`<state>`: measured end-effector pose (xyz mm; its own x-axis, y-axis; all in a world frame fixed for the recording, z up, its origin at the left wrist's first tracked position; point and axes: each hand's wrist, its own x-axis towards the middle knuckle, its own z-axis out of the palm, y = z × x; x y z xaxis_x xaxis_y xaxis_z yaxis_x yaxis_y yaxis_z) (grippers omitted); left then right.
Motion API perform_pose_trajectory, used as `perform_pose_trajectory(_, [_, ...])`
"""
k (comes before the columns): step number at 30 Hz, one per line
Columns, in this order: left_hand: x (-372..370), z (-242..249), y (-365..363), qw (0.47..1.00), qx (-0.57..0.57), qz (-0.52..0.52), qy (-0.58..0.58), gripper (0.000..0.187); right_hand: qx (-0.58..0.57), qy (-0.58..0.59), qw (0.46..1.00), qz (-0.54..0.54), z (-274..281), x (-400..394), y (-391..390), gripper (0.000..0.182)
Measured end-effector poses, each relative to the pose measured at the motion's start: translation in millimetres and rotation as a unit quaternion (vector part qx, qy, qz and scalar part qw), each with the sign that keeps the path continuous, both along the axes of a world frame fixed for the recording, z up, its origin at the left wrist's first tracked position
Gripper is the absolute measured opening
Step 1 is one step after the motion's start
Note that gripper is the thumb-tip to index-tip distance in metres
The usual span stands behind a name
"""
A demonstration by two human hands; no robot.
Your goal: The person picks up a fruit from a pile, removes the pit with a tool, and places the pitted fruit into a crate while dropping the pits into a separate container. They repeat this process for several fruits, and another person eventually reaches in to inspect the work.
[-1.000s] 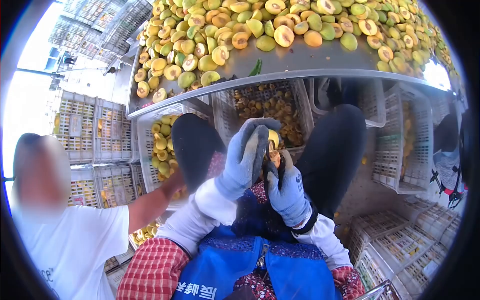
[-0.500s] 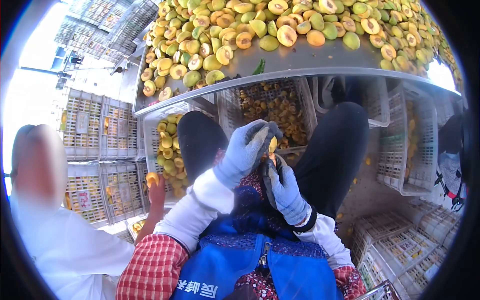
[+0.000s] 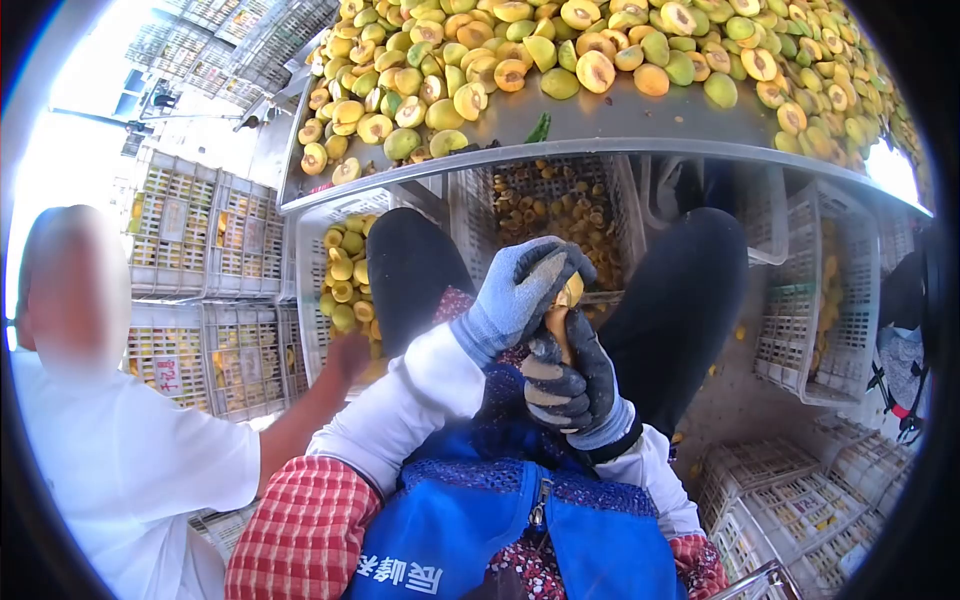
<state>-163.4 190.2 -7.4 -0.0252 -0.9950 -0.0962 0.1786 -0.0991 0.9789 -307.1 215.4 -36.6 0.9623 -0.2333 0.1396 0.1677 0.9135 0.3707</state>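
Gloved in blue-grey, my left hand (image 3: 522, 295) is closed round a yellow peach (image 3: 570, 291), part of which shows past the fingers. Just below it, my right hand (image 3: 573, 385), in a grey and dark glove, wraps round a slim tan-brown tool (image 3: 558, 335). The tool's upper end meets the underside of the peach; its tip is hidden. Both hands are close together above my lap, between my knees. Beneath them stands a plastic crate (image 3: 623, 215) with small brown-yellow pieces in it.
Many halved peaches (image 3: 510, 75) lie heaped on a metal table (image 3: 600, 122) ahead. A crate (image 3: 312, 285) of peaches stands by my left knee. Stacked crates (image 3: 215, 240) line the left, others (image 3: 815, 300) the right. A person in a white shirt (image 3: 130, 450) reaches towards the peach crate.
My right hand has turned, its fingers now curled round the tool, and more of the tool shows. The other person's hand, earlier holding a peach half, has moved up over the crate.
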Motion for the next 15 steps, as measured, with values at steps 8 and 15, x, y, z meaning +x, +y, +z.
perform_pose_trajectory(8, [4,-15,7,0.998,0.034,0.003,-0.051,0.029,0.093,-0.068,0.993,0.02,-11,5,7,0.045])
perform_pose_trajectory(15, [2,-14,9,0.988,0.106,0.059,0.093,0.037,0.066,-0.092,0.994,0.006,-21,12,4,0.043])
